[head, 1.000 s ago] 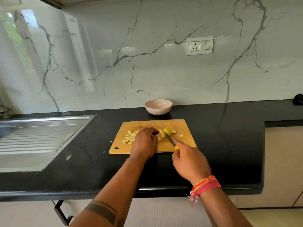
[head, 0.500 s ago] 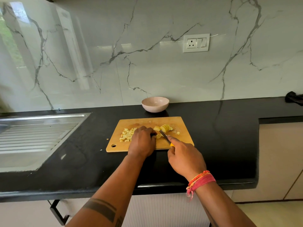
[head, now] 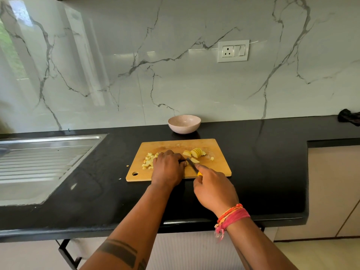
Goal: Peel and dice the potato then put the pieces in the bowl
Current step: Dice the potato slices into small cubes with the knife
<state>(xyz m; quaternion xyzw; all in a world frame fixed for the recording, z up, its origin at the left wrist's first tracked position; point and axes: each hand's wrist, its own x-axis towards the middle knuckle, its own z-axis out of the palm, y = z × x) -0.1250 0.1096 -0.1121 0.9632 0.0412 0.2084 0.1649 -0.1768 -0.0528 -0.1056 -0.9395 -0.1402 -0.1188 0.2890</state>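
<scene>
On the cutting board [head: 218,168], the left hand [head: 168,168] curls down over a potato piece, while the right hand [head: 213,189] grips the yellow-handled knife [head: 192,166], blade against it. Diced potato pieces [head: 149,161] lie left, potato slices [head: 196,152] right; the bowl [head: 184,123] sits behind.

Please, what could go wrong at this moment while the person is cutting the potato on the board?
1. The left hand holds a small piece right beside the knife blade, so a slip could cut the fingertips.
2. The diced pile lies near the board's left edge, and one bit already sits on the counter; more may fall.
3. The bowl stands behind the board, so pieces could drop during transfer.
</scene>
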